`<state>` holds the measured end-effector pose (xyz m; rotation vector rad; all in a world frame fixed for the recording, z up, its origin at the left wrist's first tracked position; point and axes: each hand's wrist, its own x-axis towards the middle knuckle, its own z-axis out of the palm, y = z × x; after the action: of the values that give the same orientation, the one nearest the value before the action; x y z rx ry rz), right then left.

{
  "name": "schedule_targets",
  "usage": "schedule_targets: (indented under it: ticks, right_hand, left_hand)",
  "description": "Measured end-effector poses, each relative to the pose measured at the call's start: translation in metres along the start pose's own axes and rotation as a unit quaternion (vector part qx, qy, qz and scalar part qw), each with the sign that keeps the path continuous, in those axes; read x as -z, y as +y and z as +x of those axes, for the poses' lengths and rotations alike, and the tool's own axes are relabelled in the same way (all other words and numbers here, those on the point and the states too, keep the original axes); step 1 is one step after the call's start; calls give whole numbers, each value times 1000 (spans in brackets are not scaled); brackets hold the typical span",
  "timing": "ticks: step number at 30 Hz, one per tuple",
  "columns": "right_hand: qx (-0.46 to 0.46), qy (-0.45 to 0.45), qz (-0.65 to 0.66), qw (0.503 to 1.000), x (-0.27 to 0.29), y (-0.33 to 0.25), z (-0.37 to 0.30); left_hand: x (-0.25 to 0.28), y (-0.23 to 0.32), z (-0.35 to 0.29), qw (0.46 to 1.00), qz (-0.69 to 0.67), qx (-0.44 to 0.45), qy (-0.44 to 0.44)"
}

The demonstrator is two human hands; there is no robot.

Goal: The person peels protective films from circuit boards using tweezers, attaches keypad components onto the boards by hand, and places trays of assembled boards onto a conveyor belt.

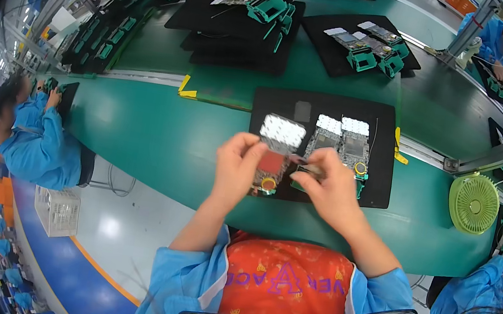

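My left hand [237, 165] is closed on the left edge of a circuit board [283, 130], held over the black mat [383, 157]. This board has a white panel at its far end, a red patch in the middle and a round yellow-ringed part near me. Beside its right edge, my right hand [330, 185] is closed in a pinch on something small and dark that I cannot make out. Two similar boards, a middle one [329, 126] partly behind my right hand and a right one [355, 145], lie on the mat. A grey square [302, 111] sits near the mat's far edge.
A green fan [473, 202] stands on the green bench [140, 118] at right. Beyond a metal rail, a stack of black trays [240, 58] and another black tray [324, 61] carry boards and green frames. Co-workers in blue sit left [45, 142], right and across.
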<state>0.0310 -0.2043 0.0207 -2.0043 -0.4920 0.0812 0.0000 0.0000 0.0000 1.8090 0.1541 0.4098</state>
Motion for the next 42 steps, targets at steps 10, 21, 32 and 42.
schedule_targets:
  ticks: [10,21,32,42]
  right_hand:
    - [-121,144,-137,973,63,69,-1]
    - [-185,146,45,971,83,91,1]
    - [-195,-25,374,906,41,27,-10]
    - [-148,-47,561,813,29,26,-17]
  left_hand:
    - [-37,-5,44,930,329,-163,17]
    - [-83,-24,20,971,138,70,-180]
    - [-63,21,-8,950,-286,98,-83]
    - [-60,26,-15,950,-291,44,-105]
